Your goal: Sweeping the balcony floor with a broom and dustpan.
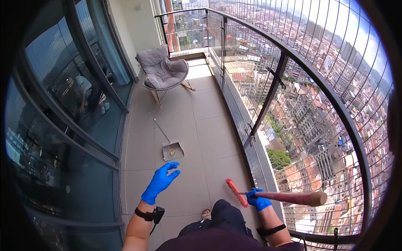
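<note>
My right hand (258, 199), in a blue glove, is wrapped round the handle of a broom (293, 198). The broom's pinkish wooden handle slants up to the right, and its red bristle head (237, 193) is low by the foot of the railing. My left hand (162, 180), also blue-gloved, is held in the air over the tiles with its fingers apart and nothing in them. Just beyond it a grey dustpan (173, 151) lies on the floor, its thin long handle pointing away. Something small and colourful sits in the pan.
A grey cushioned rocking chair (161, 71) stands at the far end of the balcony. Sliding glass doors (63, 138) run along the left. On the right is a dark metal railing (289, 54) with glass panels and thin vertical wires, high above a city.
</note>
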`<action>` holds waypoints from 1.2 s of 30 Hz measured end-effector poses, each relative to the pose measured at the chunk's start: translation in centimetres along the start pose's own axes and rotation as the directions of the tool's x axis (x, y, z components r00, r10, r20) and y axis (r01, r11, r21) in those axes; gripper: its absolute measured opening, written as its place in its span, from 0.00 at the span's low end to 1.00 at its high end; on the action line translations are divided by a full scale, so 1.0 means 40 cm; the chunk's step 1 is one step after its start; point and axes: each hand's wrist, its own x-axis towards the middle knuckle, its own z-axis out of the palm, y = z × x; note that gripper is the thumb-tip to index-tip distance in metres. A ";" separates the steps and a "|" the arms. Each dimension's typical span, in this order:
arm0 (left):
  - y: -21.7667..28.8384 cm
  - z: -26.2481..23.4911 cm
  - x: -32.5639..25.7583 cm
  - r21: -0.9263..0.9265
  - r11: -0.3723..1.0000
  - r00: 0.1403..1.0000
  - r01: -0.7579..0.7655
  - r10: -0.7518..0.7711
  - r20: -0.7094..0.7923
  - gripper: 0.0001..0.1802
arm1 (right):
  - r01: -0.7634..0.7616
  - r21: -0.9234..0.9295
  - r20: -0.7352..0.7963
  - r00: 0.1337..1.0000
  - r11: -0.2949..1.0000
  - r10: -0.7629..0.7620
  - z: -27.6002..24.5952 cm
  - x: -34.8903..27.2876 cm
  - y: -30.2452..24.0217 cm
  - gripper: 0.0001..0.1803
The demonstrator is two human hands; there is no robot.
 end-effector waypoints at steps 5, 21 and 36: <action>-0.479 0.041 0.196 0.675 0.717 0.977 0.174 -0.213 -0.026 0.25 | -0.048 -0.270 -0.107 0.994 0.962 0.019 0.316 0.007 0.063 0.19; -0.987 0.051 0.026 0.583 0.545 0.606 0.603 -0.788 0.109 0.25 | -0.188 -0.607 -0.109 0.982 0.772 0.153 1.192 0.605 0.021 0.14; -0.740 -0.349 2.092 -0.286 0.860 0.775 0.424 -0.507 -0.376 0.14 | -0.082 -0.705 -0.149 0.988 0.704 -0.034 1.823 1.002 -0.110 0.13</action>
